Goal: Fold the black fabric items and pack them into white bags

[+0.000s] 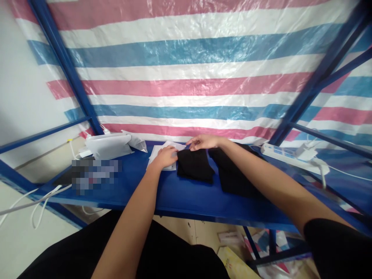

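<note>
Showing, on one worktop (186, 201), one folded cloth (195, 166), one larger cloth (235, 182), both black, and one power strip (286, 155). Lying left of the larger cloth, running slightly longer left to right, slanting bodyward at right. Resting the left hand (167, 157) over papers (154, 155), grasp impossible to tell; poising the right hand (200, 142) at the folded cloth's far edge, fingers loosely bent, apparently released.

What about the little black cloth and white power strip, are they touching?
Apart: the head view shows the little black cloth left of the white power strip, with the larger black cloth between them.
</note>
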`<state>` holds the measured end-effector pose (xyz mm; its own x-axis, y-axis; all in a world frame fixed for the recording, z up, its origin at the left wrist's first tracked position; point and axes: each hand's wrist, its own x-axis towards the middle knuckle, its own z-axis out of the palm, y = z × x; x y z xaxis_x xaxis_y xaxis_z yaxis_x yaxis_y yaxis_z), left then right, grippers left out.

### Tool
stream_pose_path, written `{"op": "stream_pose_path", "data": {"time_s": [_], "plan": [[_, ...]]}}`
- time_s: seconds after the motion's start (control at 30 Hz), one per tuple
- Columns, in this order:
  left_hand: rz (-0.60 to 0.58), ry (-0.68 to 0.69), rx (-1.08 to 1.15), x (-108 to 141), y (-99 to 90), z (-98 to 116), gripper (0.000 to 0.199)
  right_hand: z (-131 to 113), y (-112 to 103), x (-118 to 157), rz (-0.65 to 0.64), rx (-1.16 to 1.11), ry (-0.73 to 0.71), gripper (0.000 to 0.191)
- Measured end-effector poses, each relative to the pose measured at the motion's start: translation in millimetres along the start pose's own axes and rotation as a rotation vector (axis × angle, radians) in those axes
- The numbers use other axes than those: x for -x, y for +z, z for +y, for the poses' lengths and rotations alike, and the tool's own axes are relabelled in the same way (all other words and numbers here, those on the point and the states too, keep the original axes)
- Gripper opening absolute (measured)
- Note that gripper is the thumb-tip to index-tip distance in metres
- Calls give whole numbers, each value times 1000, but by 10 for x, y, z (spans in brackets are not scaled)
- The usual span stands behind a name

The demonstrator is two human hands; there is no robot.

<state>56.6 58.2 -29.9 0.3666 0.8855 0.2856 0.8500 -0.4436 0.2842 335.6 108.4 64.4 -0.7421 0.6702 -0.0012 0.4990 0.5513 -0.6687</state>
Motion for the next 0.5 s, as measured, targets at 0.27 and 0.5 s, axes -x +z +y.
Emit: {"op": "stream_pose_path", "data": {"time_s": [0.27,0.5], "plan": [[79,-53,30,-15,-79,6,29,-299,509,540,326,465,-335,20],[210,284,412,101,-231,387,22,-322,936,1033,225,571,-351,48]]}}
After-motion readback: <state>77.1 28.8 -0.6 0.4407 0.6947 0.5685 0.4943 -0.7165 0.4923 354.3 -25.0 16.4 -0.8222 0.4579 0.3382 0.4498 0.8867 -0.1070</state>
